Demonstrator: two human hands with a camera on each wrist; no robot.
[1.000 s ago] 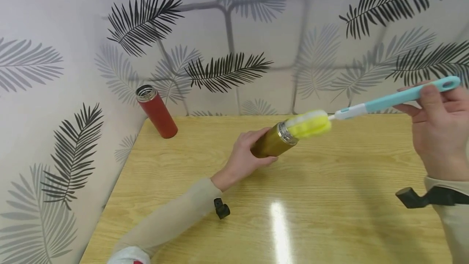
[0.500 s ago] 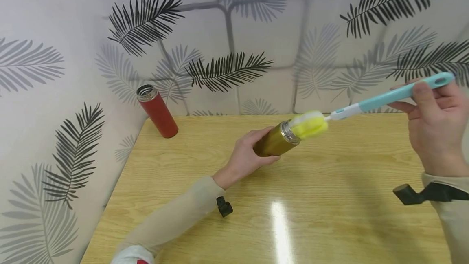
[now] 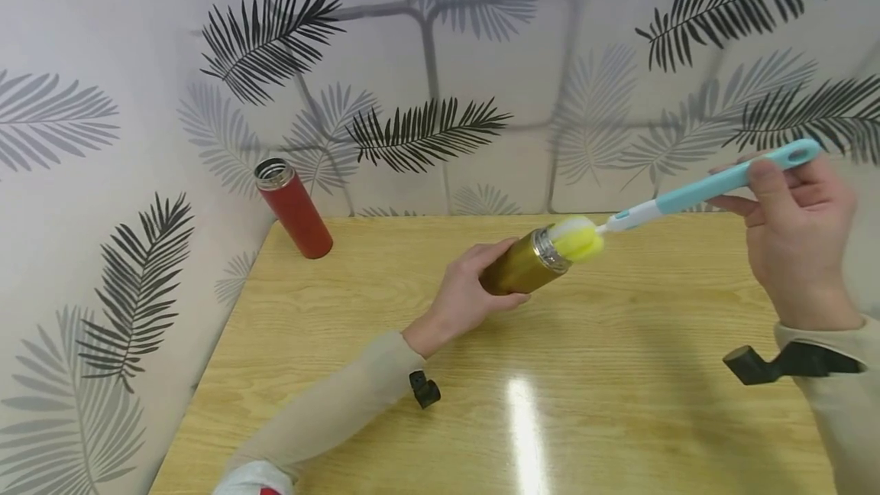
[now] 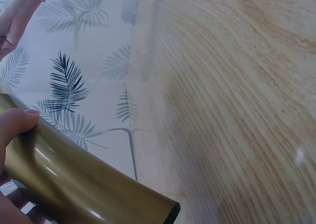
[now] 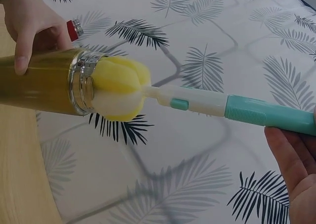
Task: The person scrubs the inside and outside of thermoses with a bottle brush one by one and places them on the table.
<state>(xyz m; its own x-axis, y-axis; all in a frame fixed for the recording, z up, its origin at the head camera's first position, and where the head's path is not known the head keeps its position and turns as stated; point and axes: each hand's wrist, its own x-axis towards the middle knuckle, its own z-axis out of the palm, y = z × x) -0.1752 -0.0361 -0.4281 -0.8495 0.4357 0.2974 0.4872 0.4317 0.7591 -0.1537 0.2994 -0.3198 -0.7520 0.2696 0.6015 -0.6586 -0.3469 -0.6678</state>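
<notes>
My left hand grips a gold thermos bottle round its body, tilted with its metal-rimmed mouth up and to the right. In my right hand is the turquoise handle of a bottle brush, pinched between thumb and fingers. The yellow and white sponge head sits partly inside the bottle's mouth, its rear part showing outside, as the right wrist view shows. The left wrist view shows the bottle's dark-edged base and part of the holding fingers.
An uncapped red thermos bottle stands upright at the table's back left corner. The wood-grain table meets a leaf-patterned wall covering at the back and on the left. Both wrists carry black camera mounts.
My right hand has moved left with the brush, and the sponge head is deeper in the gold bottle's mouth. The left hand and the bottle have shifted slightly right.
</notes>
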